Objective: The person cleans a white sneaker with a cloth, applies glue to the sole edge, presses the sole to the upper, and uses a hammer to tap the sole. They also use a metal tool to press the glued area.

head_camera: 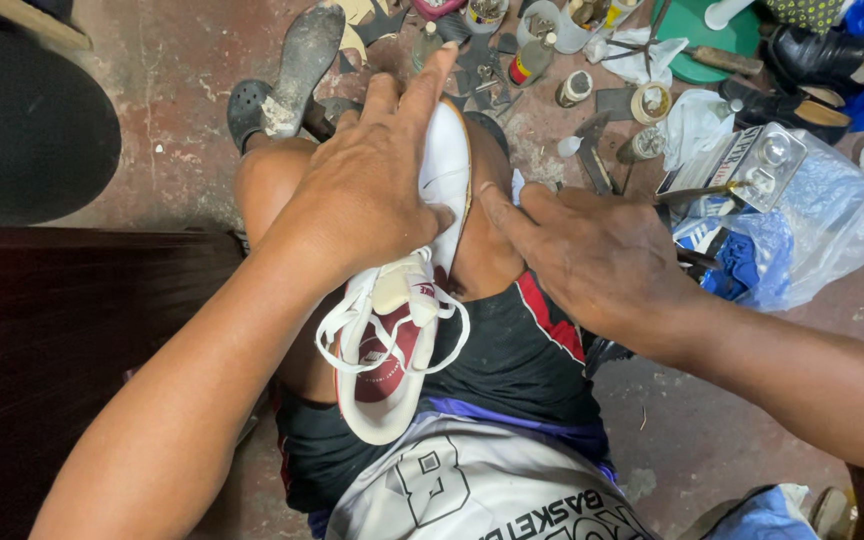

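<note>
I am pressing my left hand (362, 190) flat and spread over the white sneaker (407, 300), which is lying on its side between my knees, toe pointing away from me and the maroon-lined opening and loose white laces (352, 335) toward my lap. My fingers are stretched along the upper rather than curled around it, so I am pinning it, not gripping it. My right hand (592, 255) is resting just beside the shoe against my right knee, palm down, fingertips touching the edge near the sole; I cannot tell whether it is pinching anything. The shoe is looking light, with a soft, yielding upper and a stiffer sole edge, so I am judging the sole rim and heel as the firm places to hold, while the laces could snag. On the floor (172, 70) beyond my knees, a loose grey sole (302, 60), small glue bottles (532, 60) and a clear plastic bag (812, 220) are lying scattered.
</note>
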